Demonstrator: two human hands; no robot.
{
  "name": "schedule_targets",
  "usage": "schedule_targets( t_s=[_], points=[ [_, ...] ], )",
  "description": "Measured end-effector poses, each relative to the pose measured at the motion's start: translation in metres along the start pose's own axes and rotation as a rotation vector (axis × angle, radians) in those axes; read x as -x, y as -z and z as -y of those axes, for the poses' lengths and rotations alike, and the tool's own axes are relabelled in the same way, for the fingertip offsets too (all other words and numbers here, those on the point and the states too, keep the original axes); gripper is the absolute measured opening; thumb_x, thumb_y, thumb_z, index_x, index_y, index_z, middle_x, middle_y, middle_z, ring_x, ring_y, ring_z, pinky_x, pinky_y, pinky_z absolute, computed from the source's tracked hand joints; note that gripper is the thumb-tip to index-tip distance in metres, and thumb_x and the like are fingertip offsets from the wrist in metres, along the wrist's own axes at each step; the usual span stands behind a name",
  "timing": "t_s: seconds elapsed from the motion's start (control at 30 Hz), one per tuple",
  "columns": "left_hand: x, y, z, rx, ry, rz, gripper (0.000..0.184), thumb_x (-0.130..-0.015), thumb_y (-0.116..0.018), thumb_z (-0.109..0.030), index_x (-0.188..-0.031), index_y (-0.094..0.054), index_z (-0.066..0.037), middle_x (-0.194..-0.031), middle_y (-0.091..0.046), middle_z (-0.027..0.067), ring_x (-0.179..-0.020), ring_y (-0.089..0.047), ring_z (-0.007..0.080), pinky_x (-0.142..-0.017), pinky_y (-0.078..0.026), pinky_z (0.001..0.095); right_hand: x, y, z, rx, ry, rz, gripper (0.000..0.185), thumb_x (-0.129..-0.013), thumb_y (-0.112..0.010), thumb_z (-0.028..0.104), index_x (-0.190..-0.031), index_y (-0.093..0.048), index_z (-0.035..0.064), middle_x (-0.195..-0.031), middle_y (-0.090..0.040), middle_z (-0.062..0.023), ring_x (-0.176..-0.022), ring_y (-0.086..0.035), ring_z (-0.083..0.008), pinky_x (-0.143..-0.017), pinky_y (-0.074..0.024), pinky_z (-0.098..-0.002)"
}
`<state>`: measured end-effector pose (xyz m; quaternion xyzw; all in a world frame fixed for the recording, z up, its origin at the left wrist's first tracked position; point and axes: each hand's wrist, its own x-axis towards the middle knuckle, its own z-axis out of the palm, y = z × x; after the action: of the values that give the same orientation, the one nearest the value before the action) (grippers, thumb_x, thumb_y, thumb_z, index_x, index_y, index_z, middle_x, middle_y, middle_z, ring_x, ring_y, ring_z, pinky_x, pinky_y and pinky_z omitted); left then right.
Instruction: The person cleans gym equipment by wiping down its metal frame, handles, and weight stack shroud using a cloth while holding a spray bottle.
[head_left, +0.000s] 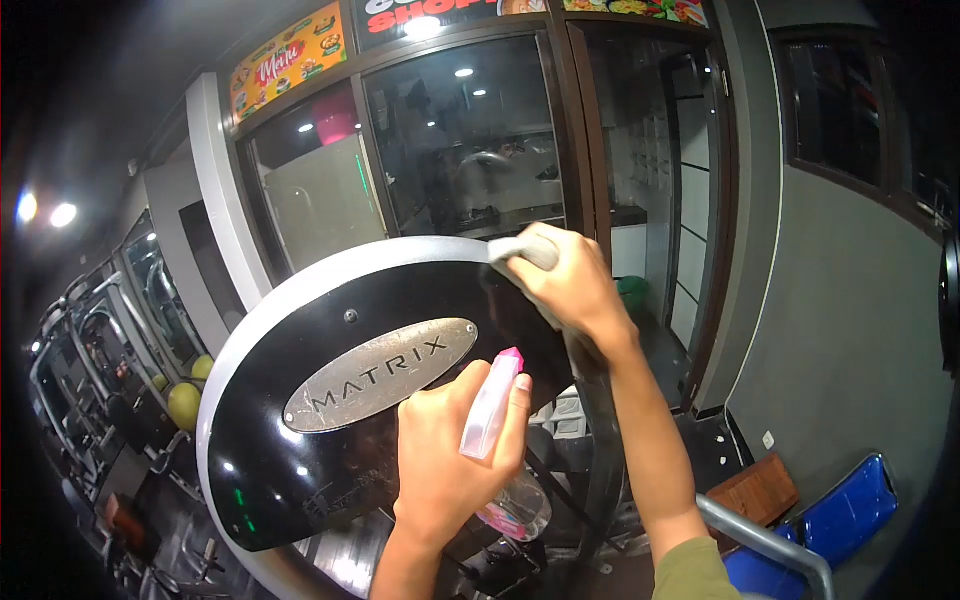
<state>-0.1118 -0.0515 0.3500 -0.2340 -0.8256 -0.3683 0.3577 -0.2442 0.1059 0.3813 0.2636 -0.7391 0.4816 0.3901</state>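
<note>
A black machine panel (260, 470) with a silver rim and an oval MATRIX plate (382, 375) fills the middle of the view. My right hand (575, 285) grips a light grey cloth (522, 252) and presses it on the rim at the panel's upper right. In front of the panel's lower right, my left hand (450, 445) is wrapped round the neck of a spray bottle (520, 505) with a pink nozzle tip. The bottle's clear body hangs below the hand, partly hidden by it.
Glass doors (460, 140) in brown frames stand behind the panel. A blue padded seat (850, 510), a wooden box (750, 492) and a curved grey metal tube (770, 545) are at lower right. Gym machines (100, 350) and yellow-green balls (184, 406) are at left.
</note>
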Motion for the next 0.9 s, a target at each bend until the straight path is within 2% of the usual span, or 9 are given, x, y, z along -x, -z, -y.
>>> schedule_targets(
  t_s=[0.23, 0.3, 0.43, 0.63, 0.7, 0.73, 0.77, 0.83, 0.9],
  points=[
    [0.0, -0.002, -0.006, -0.03, 0.047, -0.012, 0.029, -0.093, -0.066, -0.017, -0.073, -0.065, 0.003, -0.055, -0.062, 0.0059, -0.046, -0.06, 0.0109, -0.045, -0.041, 0.0254, -0.009, 0.021, -0.017, 0.132, -0.121, 0.118, 0.029, -0.083, -0.069, 0.038, -0.097, -0.076, 0.0131, -0.089, -0.073, -0.0157, -0.086, -0.071, -0.0356, -0.078, -0.0544, -0.0391],
    [-0.003, 0.0, -0.012, -0.023, 0.049, 0.002, 0.028, -0.093, -0.067, -0.017, -0.073, -0.065, 0.003, -0.056, -0.063, 0.0063, -0.046, -0.06, 0.0109, -0.045, -0.042, 0.0256, -0.004, 0.039, -0.031, 0.19, -0.327, 0.175, 0.034, -0.08, -0.07, 0.042, -0.095, -0.076, 0.0119, -0.09, -0.073, -0.0161, -0.087, -0.071, -0.0358, -0.078, -0.0544, -0.0401],
    [-0.007, -0.007, -0.013, -0.057, -0.007, 0.036, 0.028, -0.092, -0.067, -0.018, -0.073, -0.065, 0.002, -0.056, -0.063, 0.0076, -0.046, -0.06, 0.0126, -0.047, -0.042, 0.0267, -0.018, 0.037, -0.016, 0.326, -0.334, 0.226, 0.034, -0.078, -0.071, 0.042, -0.098, -0.077, 0.015, -0.092, -0.073, -0.0166, -0.091, -0.07, -0.0364, -0.081, -0.0548, -0.0416],
    [-0.01, -0.022, -0.015, -0.057, -0.009, 0.033, 0.029, -0.092, -0.067, -0.018, -0.071, -0.063, 0.0, -0.056, -0.062, 0.0086, -0.047, -0.061, 0.0146, -0.049, -0.042, 0.0266, -0.038, 0.002, -0.02, 0.133, -0.118, 0.126, 0.03, -0.085, -0.064, 0.035, -0.101, -0.077, 0.0131, -0.086, -0.073, -0.0159, -0.087, -0.07, -0.0357, -0.079, -0.0549, -0.0401],
    [-0.011, -0.022, -0.015, 0.008, 0.018, 0.045, 0.031, -0.09, -0.069, -0.02, -0.069, -0.058, 0.0, -0.055, -0.057, 0.0147, -0.048, -0.059, 0.0285, -0.048, -0.043, 0.0343, -0.025, 0.016, -0.025, 0.029, -0.138, 0.149, 0.031, -0.086, -0.064, 0.035, -0.101, -0.076, 0.0112, -0.084, -0.072, -0.0164, -0.084, -0.071, -0.0351, -0.076, -0.0548, -0.0398],
    [-0.01, -0.022, -0.015, 0.041, 0.034, 0.054, 0.032, -0.089, -0.07, -0.021, -0.068, -0.055, -0.001, -0.055, -0.055, 0.0178, -0.048, -0.058, 0.0354, -0.048, -0.043, 0.0382, -0.017, 0.033, -0.01, 0.002, -0.451, 0.257, 0.032, -0.087, -0.064, 0.038, -0.101, -0.076, 0.0121, -0.084, -0.073, -0.0155, -0.082, -0.072, -0.0328, -0.074, -0.0544, -0.039],
    [-0.009, -0.022, -0.014, 0.043, 0.022, 0.059, 0.032, -0.089, -0.07, -0.021, -0.068, -0.056, -0.001, -0.055, -0.055, 0.0176, -0.048, -0.058, 0.0351, -0.047, -0.043, 0.0379, -0.011, 0.025, -0.065, 0.128, -0.105, 0.101, 0.03, -0.087, -0.066, 0.038, -0.1, -0.077, 0.0122, -0.083, -0.072, -0.0162, -0.08, -0.072, -0.0319, -0.072, -0.0545, -0.039],
    [-0.008, -0.023, -0.01, 0.05, -0.004, 0.071, 0.031, -0.088, -0.07, -0.02, -0.069, -0.056, -0.002, -0.055, -0.055, 0.0172, -0.047, -0.058, 0.0346, -0.047, -0.042, 0.0373, 0.011, 0.045, -0.07, 0.116, -0.338, 0.123, 0.027, -0.086, -0.069, 0.033, -0.099, -0.077, 0.011, -0.083, -0.072, -0.0176, -0.081, -0.072, -0.0323, -0.072, -0.0547, -0.0387],
    [-0.007, -0.025, -0.011, 0.027, -0.043, 0.041, 0.03, -0.088, -0.07, -0.019, -0.069, -0.056, -0.002, -0.055, -0.054, 0.0165, -0.047, -0.057, 0.0336, -0.046, -0.042, 0.0364, 0.026, 0.046, -0.065, 0.082, -0.329, 0.051, 0.025, -0.084, -0.07, 0.029, -0.098, -0.076, 0.0089, -0.083, -0.072, -0.0187, -0.082, -0.072, -0.0334, -0.072, -0.0548, -0.0392]
  ],
)
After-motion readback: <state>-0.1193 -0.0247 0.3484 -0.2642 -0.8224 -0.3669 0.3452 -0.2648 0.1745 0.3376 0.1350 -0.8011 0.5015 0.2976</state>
